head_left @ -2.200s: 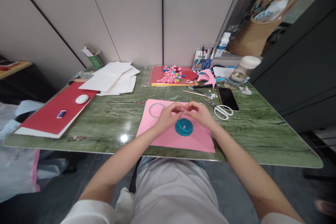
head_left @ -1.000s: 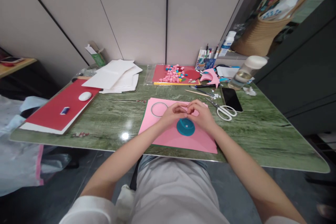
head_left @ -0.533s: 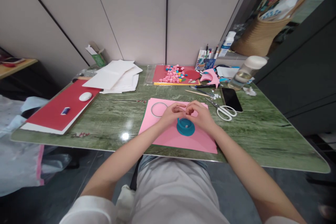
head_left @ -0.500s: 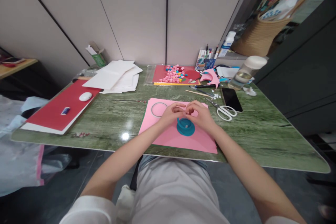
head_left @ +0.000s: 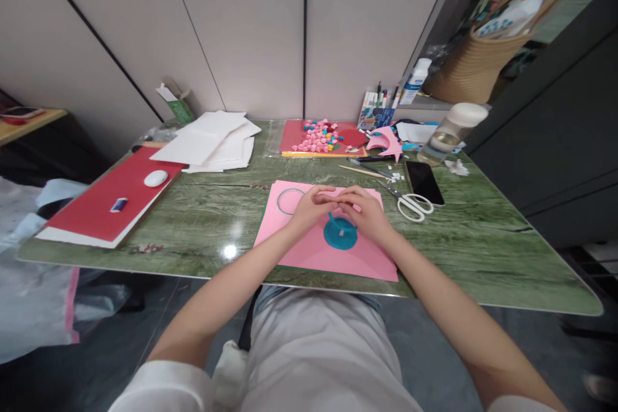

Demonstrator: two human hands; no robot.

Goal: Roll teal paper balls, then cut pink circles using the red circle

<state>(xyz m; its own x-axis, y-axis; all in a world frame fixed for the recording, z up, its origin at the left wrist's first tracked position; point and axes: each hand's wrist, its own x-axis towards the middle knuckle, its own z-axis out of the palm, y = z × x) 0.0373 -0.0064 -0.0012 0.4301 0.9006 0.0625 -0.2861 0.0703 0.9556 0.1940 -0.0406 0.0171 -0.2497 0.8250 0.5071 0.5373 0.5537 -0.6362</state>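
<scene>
Above a stack of pink paper [head_left: 309,251], my left hand [head_left: 313,207] and my right hand [head_left: 367,211] meet fingertip to fingertip. Both are closed in a pinch at a thin blue paper strip [head_left: 331,215], whose upper end is hidden among the fingers. The strip hangs down toward a round blue disc [head_left: 339,239] lying on the pink paper. A small whitish piece [head_left: 341,232] shows on the disc. To the left of my left hand lies a thin ring [head_left: 279,201], partly covered by that hand.
White-handled scissors [head_left: 414,207] and a phone [head_left: 425,183] lie to the right, near a water bottle [head_left: 447,138]. Small coloured pieces [head_left: 318,136] sit on a red packet at the back. White paper [head_left: 207,138] and a red sheet [head_left: 103,199] are at left.
My fingers have drawn closer together and my right hand has turned slightly inward. The blue strip's visible loop over the disc has changed shape. The disc stays on the pink paper.
</scene>
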